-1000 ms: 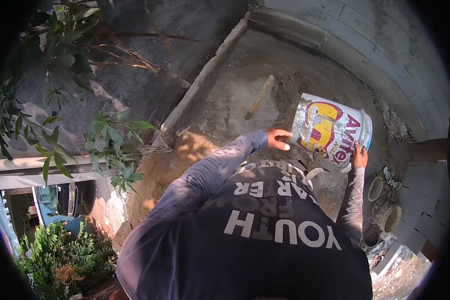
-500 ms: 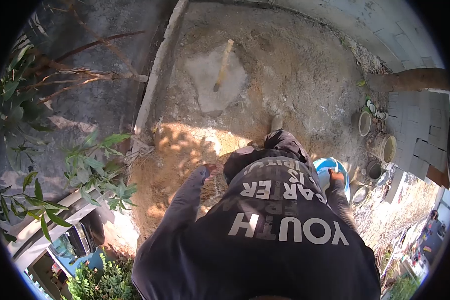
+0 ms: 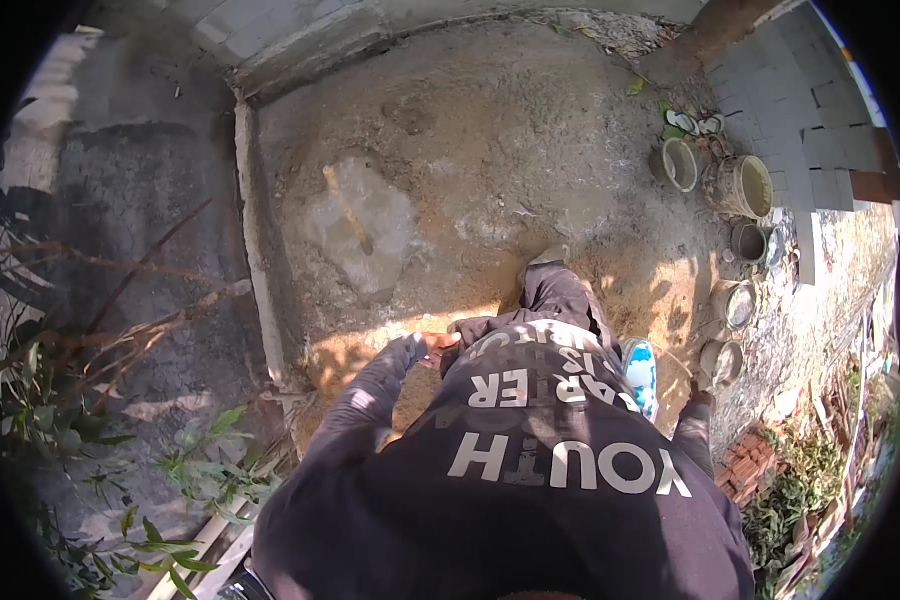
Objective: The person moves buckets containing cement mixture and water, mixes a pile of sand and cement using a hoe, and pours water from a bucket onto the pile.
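Observation:
My left hand (image 3: 437,347) hangs beside my dark trousers (image 3: 560,295) with its fingers stretched out and nothing in them. On the other side, my right hand (image 3: 704,392) is low, close to a round cement-stained container (image 3: 721,363). Its fingers are small and dark, so their grip does not show. A blue and white bucket (image 3: 641,372) shows between my shirt and that hand, partly covered by the shirt. Ahead on the ground, a pale stick (image 3: 348,212) lies across a smooth grey patch that looks like wet cement (image 3: 385,205).
Several stained buckets (image 3: 742,188) and pots line the right side, near a stack of red bricks (image 3: 746,467). A low concrete kerb (image 3: 255,235) runs along the left, with leafy branches (image 3: 185,465) beyond it. A tree trunk (image 3: 710,38) stands at the far right.
My view has turned, shifting the grey patch and stick left. My right hand, earlier at the blue and white bucket, now appears farther right, apart from its visible part. My left hand is nearer my trousers.

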`<state>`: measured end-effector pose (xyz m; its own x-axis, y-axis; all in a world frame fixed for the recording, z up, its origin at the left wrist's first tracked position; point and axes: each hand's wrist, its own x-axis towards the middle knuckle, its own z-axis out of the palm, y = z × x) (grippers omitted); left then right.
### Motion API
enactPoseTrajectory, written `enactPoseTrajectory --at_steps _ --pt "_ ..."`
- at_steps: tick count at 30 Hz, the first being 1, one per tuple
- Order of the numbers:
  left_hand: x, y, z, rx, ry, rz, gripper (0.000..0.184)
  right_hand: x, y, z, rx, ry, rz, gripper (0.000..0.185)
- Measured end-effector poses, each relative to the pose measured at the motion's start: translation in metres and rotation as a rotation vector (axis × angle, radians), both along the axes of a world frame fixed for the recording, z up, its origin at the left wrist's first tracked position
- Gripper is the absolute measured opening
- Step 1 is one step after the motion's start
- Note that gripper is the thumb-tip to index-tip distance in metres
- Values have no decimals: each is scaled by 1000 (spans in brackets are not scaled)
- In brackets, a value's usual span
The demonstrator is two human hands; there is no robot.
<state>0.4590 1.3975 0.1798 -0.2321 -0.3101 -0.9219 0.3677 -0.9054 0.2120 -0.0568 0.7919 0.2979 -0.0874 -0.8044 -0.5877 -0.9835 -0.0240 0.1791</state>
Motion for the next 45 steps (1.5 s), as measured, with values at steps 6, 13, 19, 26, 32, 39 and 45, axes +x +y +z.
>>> enactPoseTrajectory --at_steps 6,13,19,26,32,39,45 --pt "102 -183 -22 -156 94 -442 79 38 -16 -26 -99 -448 -563 46" --pt "200 -402 101 -520 -78 -923 102 91 6 -29 -129 -735 -747 40" --pt "138 -562 267 -1167 -429 -1405 102 99 -74 -14 -470 -911 -809 25" --pt "125 -672 283 -1530 -406 -1473 75 86 -218 13 -658 -1128 -1013 38" --pt "92 -809 237 -1578 -345 -1539 111 150 -368 71 -351 -1258 -1026 43" --pt "66 -1006 228 -1437 -36 -1382 85 231 -531 144 16 -1262 -861 33" --pt "61 -1119 269 -1298 -303 -1284 90 288 -622 180 116 -1241 -557 34"
